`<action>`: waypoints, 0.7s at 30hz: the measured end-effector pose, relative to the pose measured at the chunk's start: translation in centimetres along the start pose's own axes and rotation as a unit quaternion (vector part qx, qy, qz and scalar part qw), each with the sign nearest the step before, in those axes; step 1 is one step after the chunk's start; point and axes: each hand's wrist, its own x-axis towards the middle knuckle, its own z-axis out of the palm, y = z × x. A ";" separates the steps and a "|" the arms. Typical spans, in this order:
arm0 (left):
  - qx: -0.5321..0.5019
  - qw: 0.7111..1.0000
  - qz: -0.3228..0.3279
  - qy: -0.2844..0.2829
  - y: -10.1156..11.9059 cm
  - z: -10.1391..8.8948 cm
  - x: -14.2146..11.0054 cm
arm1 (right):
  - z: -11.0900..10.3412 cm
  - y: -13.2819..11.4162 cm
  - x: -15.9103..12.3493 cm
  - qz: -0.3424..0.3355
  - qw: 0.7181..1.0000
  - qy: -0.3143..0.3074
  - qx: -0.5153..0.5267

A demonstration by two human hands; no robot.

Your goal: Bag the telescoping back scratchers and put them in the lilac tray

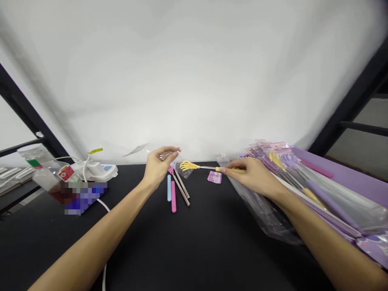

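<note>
My right hand [253,174] is closed round the yellow handle of a back scratcher. The yellow hand-shaped head [188,165] and thin metal rod point left, near my left hand. My left hand [157,167] is closed in a pinch on a clear plastic wrapper [166,155]. Below it on the black table lie a pink handle [173,196], a light blue handle [169,188] and metal rods [182,189]. A pink scratcher head [171,170] is on one rod. A small pink printed card [214,177] rests below the yellow scratcher.
At right, a purple box [342,171] holds several bagged back scratchers. Clear plastic bags [263,214] lie beside it, under my right forearm. At left stand a bottle [50,173] and a white power strip [104,171] with a cable. A white wall rises behind.
</note>
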 end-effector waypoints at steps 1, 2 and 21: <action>-0.018 1.000 -0.011 0.002 -0.1 0.0 0.0 | 0.0 0.0 0.0 0.006 1.000 0.000 -0.009; -0.042 0.999 -0.021 0.001 -0.1 0.1 -0.1 | 0.0 0.1 0.0 0.010 1.000 0.001 -0.016; -0.134 0.983 -0.111 0.057 0.8 1.2 -0.6 | 0.7 0.6 0.3 -0.022 0.999 -0.014 0.041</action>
